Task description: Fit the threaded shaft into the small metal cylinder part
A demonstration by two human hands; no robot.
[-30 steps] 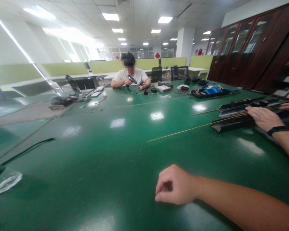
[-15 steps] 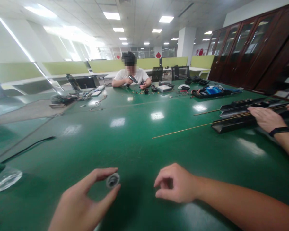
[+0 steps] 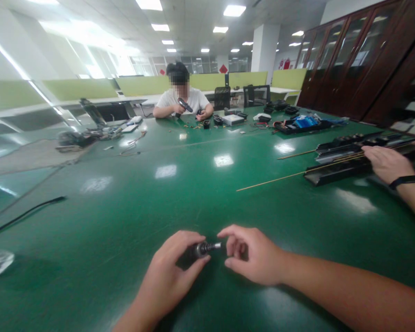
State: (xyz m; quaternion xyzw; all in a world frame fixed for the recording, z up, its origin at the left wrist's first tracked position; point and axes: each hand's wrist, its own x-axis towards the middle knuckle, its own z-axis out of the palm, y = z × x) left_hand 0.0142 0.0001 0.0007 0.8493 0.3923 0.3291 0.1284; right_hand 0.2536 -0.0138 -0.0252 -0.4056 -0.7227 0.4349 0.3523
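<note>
I'm pinching ribbed part in left hand; right hand hovering at three o'clock, fingers parted. Part possibly slipping, fingertip hold being slight.

Bare fingers, bare right forearm

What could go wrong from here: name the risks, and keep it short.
The small dark part could slip, since only the left hand pinches it, between thumb and fingers. The right hand is open near the part's bright tip, so a careless reach might knock it. Farther off, the thin yellow rod juts out past the black channel and could be bumped.
</note>
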